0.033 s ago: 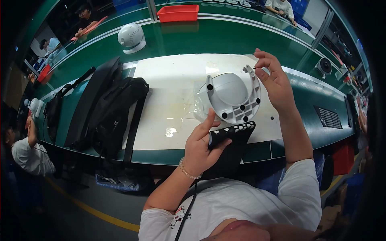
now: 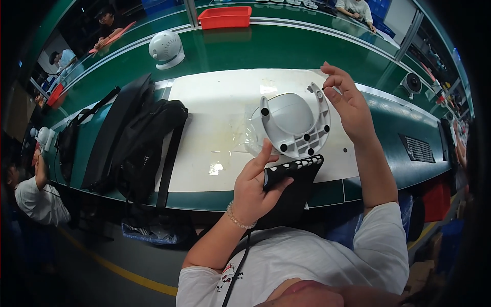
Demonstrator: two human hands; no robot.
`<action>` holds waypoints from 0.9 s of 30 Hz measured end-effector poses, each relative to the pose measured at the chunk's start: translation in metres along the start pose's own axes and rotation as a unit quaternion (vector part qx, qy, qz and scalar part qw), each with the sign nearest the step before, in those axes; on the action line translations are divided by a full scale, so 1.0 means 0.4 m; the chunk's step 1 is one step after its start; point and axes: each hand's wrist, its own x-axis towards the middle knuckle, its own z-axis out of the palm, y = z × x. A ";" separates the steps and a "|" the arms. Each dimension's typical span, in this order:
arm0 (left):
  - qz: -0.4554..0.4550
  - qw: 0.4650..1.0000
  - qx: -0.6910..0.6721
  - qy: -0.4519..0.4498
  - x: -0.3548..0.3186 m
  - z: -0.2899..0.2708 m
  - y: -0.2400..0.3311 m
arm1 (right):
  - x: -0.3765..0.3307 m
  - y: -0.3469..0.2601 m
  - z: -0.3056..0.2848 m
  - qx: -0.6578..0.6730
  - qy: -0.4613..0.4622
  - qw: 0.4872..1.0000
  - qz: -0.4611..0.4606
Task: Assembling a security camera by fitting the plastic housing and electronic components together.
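A white round-bodied device (image 2: 290, 113) lies on the pale mat (image 2: 204, 148) with the underside of its U-shaped ribbed stand (image 2: 295, 146) turned up. Several black round pads dot that underside. My left hand (image 2: 255, 187) grips a black sheet (image 2: 302, 179) with rows of white dots along its folded upper edge, just below the stand; the sheet hangs over the table's near edge. Beside the stand's far right tip, my right hand (image 2: 350, 105) pinches thumb and forefinger together. A tiny dark bit shows at those fingertips, too small to name.
Black fabric bags with straps (image 2: 148, 138) are heaped on the left. Beyond the mat, a similar white device (image 2: 166, 48) stands on the green surface, with a red tray (image 2: 225, 18) farther back. On the right are a black grille-like panel (image 2: 417, 148) and another round device (image 2: 410, 84). Other people sit around.
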 end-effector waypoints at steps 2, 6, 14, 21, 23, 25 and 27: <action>-0.009 1.000 0.003 -0.007 0.000 -0.005 0.005 | -0.003 0.004 -0.007 0.090 -0.034 0.991 0.091; -0.008 1.000 0.004 0.001 -0.003 0.001 -0.001 | -0.008 0.013 0.001 0.157 -0.061 0.974 0.150; -0.015 1.000 -0.011 0.007 -0.001 0.007 -0.003 | -0.011 0.028 0.010 0.219 -0.026 0.963 0.154; -0.025 1.000 -0.010 0.001 -0.005 0.006 -0.004 | -0.012 0.020 0.019 0.279 -0.013 0.939 0.199; -0.024 1.000 -0.012 0.001 -0.003 0.006 -0.003 | -0.016 0.027 0.021 0.212 -0.017 0.965 0.155; -0.023 1.000 -0.013 0.001 -0.004 0.005 -0.003 | -0.024 0.034 0.019 0.111 -0.009 0.990 0.091; -0.024 1.000 -0.012 0.002 -0.005 0.005 -0.003 | -0.028 0.046 0.012 0.007 -0.001 1.000 0.025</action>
